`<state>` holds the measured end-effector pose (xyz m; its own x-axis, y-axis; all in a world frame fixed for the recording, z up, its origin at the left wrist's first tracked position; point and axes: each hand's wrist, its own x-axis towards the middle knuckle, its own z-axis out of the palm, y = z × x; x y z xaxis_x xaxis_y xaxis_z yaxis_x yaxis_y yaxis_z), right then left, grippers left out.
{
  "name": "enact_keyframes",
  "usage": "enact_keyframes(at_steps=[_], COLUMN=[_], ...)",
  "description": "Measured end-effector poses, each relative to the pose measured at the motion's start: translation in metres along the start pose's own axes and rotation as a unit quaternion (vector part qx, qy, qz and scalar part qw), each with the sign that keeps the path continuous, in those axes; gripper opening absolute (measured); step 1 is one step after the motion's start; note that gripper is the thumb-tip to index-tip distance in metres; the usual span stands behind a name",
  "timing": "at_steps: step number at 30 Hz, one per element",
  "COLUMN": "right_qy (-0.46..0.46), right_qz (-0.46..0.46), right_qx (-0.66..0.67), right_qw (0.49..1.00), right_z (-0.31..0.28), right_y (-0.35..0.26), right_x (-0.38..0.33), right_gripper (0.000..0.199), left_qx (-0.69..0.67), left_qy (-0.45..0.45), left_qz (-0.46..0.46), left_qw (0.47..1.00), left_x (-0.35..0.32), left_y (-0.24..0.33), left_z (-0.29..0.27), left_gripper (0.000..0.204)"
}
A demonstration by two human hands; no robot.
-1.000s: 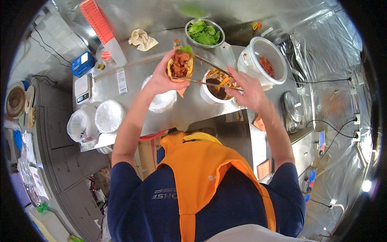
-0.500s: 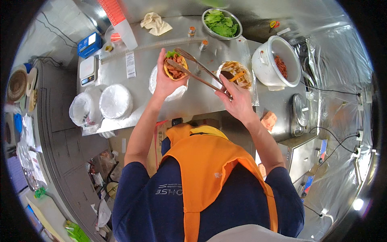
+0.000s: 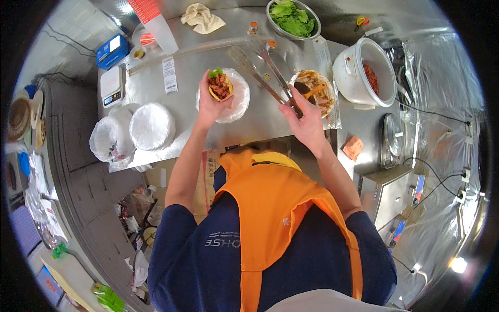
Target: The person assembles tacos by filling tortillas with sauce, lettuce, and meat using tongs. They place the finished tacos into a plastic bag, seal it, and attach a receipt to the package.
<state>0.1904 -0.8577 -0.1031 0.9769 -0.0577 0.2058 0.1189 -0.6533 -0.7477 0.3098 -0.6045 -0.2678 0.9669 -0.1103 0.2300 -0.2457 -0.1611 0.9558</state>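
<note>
My left hand (image 3: 208, 110) is wrapped round a filled flatbread wrap (image 3: 221, 87). Chopped browned meat and a bit of green lettuce show at its top. Just right of and below it stands a bowl lined with thin white plastic (image 3: 239, 101). In my right hand (image 3: 307, 124) are long metal tongs (image 3: 281, 79); their arms point up and left, tips apart, with nothing visible between them. Beside that hand is a sauce-smeared bowl (image 3: 328, 101) with an orange-handled utensil (image 3: 316, 90) in it.
A metal bowl of lettuce (image 3: 292, 21) and a white pot holding meat (image 3: 349, 78) stand at the back right. On the left are plastic-lined bowls (image 3: 152, 126), a scale (image 3: 113, 86) and a blue box (image 3: 112, 52). A crumpled cloth (image 3: 202, 18) and orange-capped jars (image 3: 271, 44) lie farther back.
The tongs have moved away from the wrap to the right and their tips have spread. The wrap remains in my left hand, slightly lower. The view has shifted a little.
</note>
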Motion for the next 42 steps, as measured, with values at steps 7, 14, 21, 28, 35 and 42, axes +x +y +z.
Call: enact_keyframes(at_steps=[7, 14, 21, 28, 35, 42], right_qy=[0.011, 0.184, 0.402, 0.463, 0.442, 0.441], right_qz=[0.065, 0.176, 0.284, 0.334, 0.424, 0.453], right_qx=[0.015, -0.071, -0.032, -0.006, 0.02, 0.043], right_qw=[0.998, 0.965, 0.87, 0.821, 0.79, 0.773], right_z=[-0.017, -0.137, -0.286, -0.33, -0.359, -0.368], right_y=[0.014, 0.046, 0.098, 0.163, 0.21, 0.235], right_x=[-0.024, -0.078, -0.151, -0.2, -0.255, -0.284], right_gripper=[0.056, 0.055, 0.042, 0.043, 0.064, 0.063], left_qx=[0.163, 0.327, 0.026, 0.304, 0.414, 0.388], left_qy=[-0.044, -0.031, -0.438, -0.536, -0.517, -0.475], left_qz=[0.043, 0.136, 0.161, -0.035, 0.242, 0.095], left_qw=[0.985, 0.935, 0.884, 0.786, 0.709, 0.784], left_x=[0.009, -0.005, -0.079, -0.187, -0.2, -0.184], left_y=[-0.023, 0.021, 0.15, 0.158, 0.118, 0.108], left_z=[0.032, 0.057, 0.271, 0.549, 0.632, 0.631], left_gripper=[0.105, 0.091, 0.055, 0.131, 0.136, 0.132])
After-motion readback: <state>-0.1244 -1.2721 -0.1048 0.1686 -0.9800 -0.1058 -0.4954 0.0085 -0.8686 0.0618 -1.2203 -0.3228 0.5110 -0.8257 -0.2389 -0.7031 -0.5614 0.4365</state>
